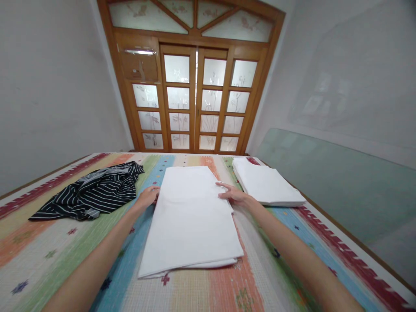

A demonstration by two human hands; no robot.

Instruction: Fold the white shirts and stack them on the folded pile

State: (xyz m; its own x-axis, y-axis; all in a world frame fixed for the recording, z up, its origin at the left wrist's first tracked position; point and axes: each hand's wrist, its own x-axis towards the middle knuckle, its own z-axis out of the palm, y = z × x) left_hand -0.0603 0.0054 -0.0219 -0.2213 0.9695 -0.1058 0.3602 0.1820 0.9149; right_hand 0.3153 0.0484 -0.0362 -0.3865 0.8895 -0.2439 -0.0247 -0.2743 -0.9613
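A folded white cloth (191, 221) lies flat in front of me, its layers showing slightly uneven at the near edge. My left hand (148, 197) is at its far left side, fingers curled against the edge, with the fingertips partly hidden. At the opposite side, my right hand (232, 193) has its thumb and fingers on the right edge, gripping the cloth there. The cloth's far right corner slants inward near that hand.
A crumpled black-and-white striped garment (94, 190) lies to the left. Back right is a stack of folded white cloth (269, 182). Everything rests on a bed with a striped, colourful sheet (191, 294). A pale green headboard (325, 173) borders the right; wooden glazed doors (195, 99) stand beyond.
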